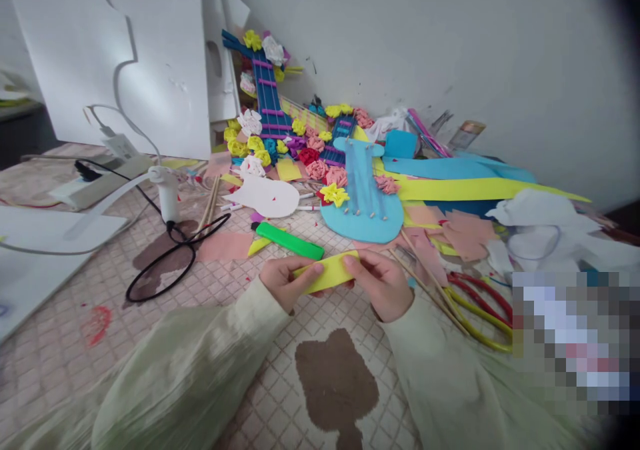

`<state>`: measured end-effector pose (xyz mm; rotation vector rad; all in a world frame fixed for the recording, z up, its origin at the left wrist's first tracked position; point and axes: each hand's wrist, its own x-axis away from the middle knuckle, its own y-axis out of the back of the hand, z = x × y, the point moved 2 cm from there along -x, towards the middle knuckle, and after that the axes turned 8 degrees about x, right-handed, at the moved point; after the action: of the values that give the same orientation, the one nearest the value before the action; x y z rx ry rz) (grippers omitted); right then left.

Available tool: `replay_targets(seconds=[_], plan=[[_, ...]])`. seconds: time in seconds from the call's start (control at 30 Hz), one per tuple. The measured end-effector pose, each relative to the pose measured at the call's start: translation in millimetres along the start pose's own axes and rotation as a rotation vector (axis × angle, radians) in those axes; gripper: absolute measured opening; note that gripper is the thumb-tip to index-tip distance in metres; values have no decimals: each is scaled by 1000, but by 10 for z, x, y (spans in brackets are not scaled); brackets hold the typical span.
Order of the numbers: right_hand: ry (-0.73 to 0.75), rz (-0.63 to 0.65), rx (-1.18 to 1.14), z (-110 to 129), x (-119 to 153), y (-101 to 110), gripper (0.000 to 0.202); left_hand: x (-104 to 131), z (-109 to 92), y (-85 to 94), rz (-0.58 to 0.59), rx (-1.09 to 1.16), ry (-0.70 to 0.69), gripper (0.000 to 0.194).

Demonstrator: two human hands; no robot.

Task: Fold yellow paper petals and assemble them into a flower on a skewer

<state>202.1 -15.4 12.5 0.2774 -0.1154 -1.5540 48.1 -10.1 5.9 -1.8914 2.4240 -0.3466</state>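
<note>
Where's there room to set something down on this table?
The patterned tabletop looks free between the black cable and left sleeve, and between that and the right sleeve, over a brown patch. Beyond the yellow strip, paper flowers and a blue guitar-shaped cutout crowd it; rightward, pink paper scraps.

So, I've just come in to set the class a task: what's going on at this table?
A person has both hands on a yellow strip, the left hand gripping one end and the right hand the other. Just beyond it lie a green tool and a light blue guitar-shaped cutout. Crumpled paper flowers cluster farther back, and scissors with red and yellow handles lie to the right.
</note>
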Motion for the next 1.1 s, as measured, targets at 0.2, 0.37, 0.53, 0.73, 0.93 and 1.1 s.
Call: replay_targets(seconds=[0.2, 0.37, 0.53, 0.73, 0.93, 1.1], plan=[[-19, -59, -27, 31, 14, -13, 23, -6, 13, 8, 9, -16, -2, 30], [-23, -62, 17, 26, 12, -2, 23, 4, 4, 0, 19, -2, -13, 27], [-14, -63, 58, 21, -5, 30, 25, 5, 7, 5, 49, -24, -16, 26], [-32, -61, -52, 18, -12, 19, 25, -8, 17, 23, 77, -75, -85, 29], [-176, 131, -142, -9, 12, -61, 28, 3, -14, 18, 30, -93, -143, 25], [-185, 74, -75, 9, 0, -22, 26, 7, -10, 9, 14, -67, -132, 26]])
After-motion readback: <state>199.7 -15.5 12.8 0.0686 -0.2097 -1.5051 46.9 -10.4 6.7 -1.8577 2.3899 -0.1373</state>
